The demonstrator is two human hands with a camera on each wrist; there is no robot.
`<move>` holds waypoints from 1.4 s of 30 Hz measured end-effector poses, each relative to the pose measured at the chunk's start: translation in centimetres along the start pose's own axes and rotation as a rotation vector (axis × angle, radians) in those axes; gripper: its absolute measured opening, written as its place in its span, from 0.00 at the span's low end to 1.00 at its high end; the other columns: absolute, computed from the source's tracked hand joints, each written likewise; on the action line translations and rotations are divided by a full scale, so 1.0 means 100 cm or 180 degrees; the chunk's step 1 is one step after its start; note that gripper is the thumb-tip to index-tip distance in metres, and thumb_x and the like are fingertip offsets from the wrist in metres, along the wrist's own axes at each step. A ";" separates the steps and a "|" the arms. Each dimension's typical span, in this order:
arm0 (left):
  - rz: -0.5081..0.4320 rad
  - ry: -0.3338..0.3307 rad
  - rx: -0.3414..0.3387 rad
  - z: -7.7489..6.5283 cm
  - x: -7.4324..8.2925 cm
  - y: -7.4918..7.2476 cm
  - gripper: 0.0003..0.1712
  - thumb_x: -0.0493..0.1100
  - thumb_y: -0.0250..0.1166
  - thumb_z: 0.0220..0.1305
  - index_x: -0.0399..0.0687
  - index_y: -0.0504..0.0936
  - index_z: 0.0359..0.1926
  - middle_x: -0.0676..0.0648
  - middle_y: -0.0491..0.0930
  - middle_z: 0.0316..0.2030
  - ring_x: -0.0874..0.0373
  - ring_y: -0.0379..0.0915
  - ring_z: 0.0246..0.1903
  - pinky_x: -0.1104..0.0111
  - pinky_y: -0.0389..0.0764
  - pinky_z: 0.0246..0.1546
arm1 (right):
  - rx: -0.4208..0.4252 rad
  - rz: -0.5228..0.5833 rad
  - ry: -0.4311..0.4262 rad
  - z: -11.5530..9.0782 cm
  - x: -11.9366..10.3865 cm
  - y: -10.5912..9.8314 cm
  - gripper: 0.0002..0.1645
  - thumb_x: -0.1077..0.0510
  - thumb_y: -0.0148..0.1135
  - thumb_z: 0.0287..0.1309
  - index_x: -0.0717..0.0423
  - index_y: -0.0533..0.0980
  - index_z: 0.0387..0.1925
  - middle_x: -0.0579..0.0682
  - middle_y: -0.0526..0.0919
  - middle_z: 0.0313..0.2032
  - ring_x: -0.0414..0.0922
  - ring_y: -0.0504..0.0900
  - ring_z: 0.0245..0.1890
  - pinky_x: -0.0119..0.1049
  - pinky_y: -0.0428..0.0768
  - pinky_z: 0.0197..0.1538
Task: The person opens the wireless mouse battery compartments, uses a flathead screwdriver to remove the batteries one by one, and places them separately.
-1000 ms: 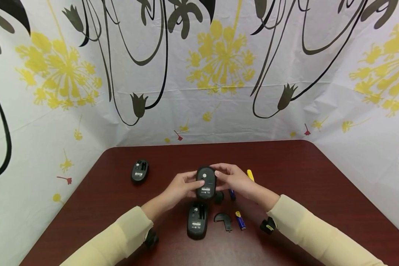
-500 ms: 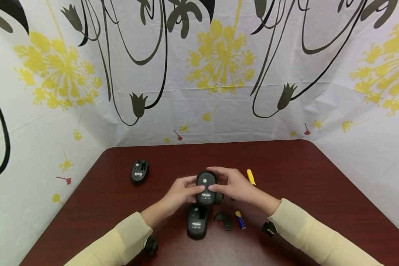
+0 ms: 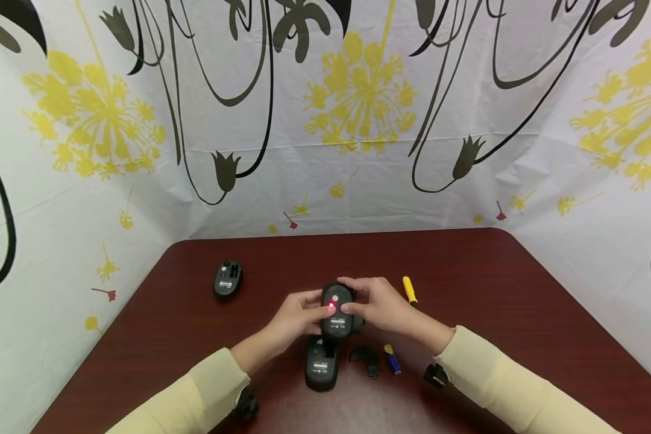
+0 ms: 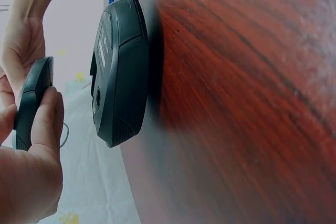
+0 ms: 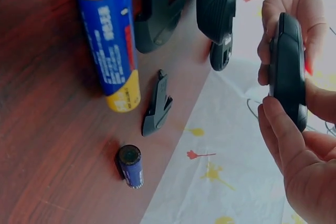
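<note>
Both hands hold a black computer mouse (image 3: 338, 325) above the table, underside up, and a red light shines on it. My left hand (image 3: 298, 314) grips its left side, the thumb on the underside beside the light. From the other side my right hand (image 3: 382, 305) pinches it, thumb also on the underside. The right wrist view shows the held mouse (image 5: 287, 72) edge-on between the fingers of both hands. Just in front, a second black mouse (image 3: 321, 369) lies upside down on the table with its battery slot uncovered; the held mouse overlaps its far end in the head view.
To the right lie a curved black battery cover (image 3: 365, 360) and a blue-and-yellow battery (image 3: 392, 360). Another cover (image 5: 157, 106) and battery (image 5: 131, 166) lie beyond. A third overturned mouse (image 3: 228, 280) rests at the back left, a yellow stick-shaped object (image 3: 409, 290) behind the right hand.
The held mouse has come slightly lower and nearer. My right thumb has moved from its edge onto the underside. A red light now shows on the mouse.
</note>
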State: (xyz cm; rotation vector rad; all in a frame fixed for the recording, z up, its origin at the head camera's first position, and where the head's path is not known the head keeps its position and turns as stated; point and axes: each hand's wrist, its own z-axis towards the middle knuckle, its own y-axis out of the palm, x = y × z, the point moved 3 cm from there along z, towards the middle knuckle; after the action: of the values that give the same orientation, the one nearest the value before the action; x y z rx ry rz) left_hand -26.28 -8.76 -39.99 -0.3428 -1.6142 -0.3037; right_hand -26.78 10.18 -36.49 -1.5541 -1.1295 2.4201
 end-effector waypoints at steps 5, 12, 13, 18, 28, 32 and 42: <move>0.0008 -0.0021 0.0020 0.001 -0.001 0.000 0.33 0.42 0.67 0.64 0.35 0.68 0.66 0.36 0.78 0.54 0.51 0.82 0.41 0.59 0.83 0.41 | 0.0060 -0.0033 0.0015 -0.001 -0.001 0.003 0.34 0.60 0.66 0.60 0.61 0.67 0.67 0.55 0.81 0.53 0.42 0.82 0.46 0.32 0.81 0.39; 0.0047 0.0010 0.0039 0.001 -0.002 0.000 0.32 0.42 0.66 0.65 0.34 0.68 0.66 0.36 0.79 0.53 0.52 0.82 0.40 0.60 0.84 0.39 | 0.0109 -0.0072 0.0067 0.001 0.000 0.005 0.33 0.62 0.65 0.62 0.61 0.67 0.67 0.57 0.81 0.52 0.41 0.82 0.39 0.33 0.78 0.29; 0.0050 0.0002 0.0031 0.001 -0.002 0.000 0.32 0.42 0.66 0.65 0.35 0.68 0.67 0.37 0.79 0.53 0.52 0.82 0.40 0.60 0.84 0.39 | 0.0109 -0.0077 0.0090 0.001 0.000 0.005 0.33 0.62 0.65 0.62 0.61 0.67 0.67 0.57 0.81 0.52 0.41 0.82 0.38 0.34 0.77 0.27; 0.0026 -0.0030 -0.0023 -0.001 -0.003 0.000 0.32 0.43 0.65 0.66 0.34 0.68 0.67 0.38 0.79 0.52 0.52 0.82 0.41 0.59 0.83 0.41 | 0.0102 -0.0046 0.0126 0.003 0.001 0.005 0.32 0.61 0.66 0.61 0.60 0.68 0.66 0.56 0.80 0.53 0.42 0.83 0.43 0.33 0.81 0.35; -0.0100 -0.0021 0.0022 -0.003 -0.001 -0.003 0.31 0.44 0.63 0.68 0.32 0.68 0.66 0.35 0.80 0.49 0.50 0.82 0.43 0.58 0.83 0.42 | 0.0521 -0.0019 -0.0130 0.009 0.004 -0.007 0.22 0.60 0.68 0.59 0.52 0.78 0.56 0.47 0.83 0.45 0.41 0.82 0.45 0.43 0.81 0.47; -0.0098 -0.0013 0.0044 -0.003 -0.001 -0.005 0.30 0.43 0.63 0.68 0.31 0.68 0.65 0.36 0.80 0.49 0.50 0.82 0.43 0.58 0.83 0.41 | 0.0514 0.0427 0.0032 0.016 0.012 -0.015 0.20 0.61 0.66 0.61 0.54 0.78 0.55 0.49 0.82 0.37 0.46 0.82 0.40 0.47 0.81 0.44; -0.0130 -0.0039 0.0048 -0.005 -0.003 -0.007 0.31 0.42 0.63 0.67 0.30 0.67 0.66 0.35 0.80 0.48 0.48 0.82 0.43 0.58 0.83 0.41 | 0.0539 0.1428 0.0874 0.035 0.042 -0.046 0.23 0.66 0.57 0.67 0.67 0.70 0.61 0.61 0.78 0.45 0.49 0.84 0.41 0.53 0.78 0.51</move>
State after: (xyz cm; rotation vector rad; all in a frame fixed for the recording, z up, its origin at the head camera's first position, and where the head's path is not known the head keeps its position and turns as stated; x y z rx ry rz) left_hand -26.03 -9.60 -40.27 -0.3010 -1.6364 -0.3211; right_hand -33.22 13.32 -36.18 -2.1804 -0.5587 2.3523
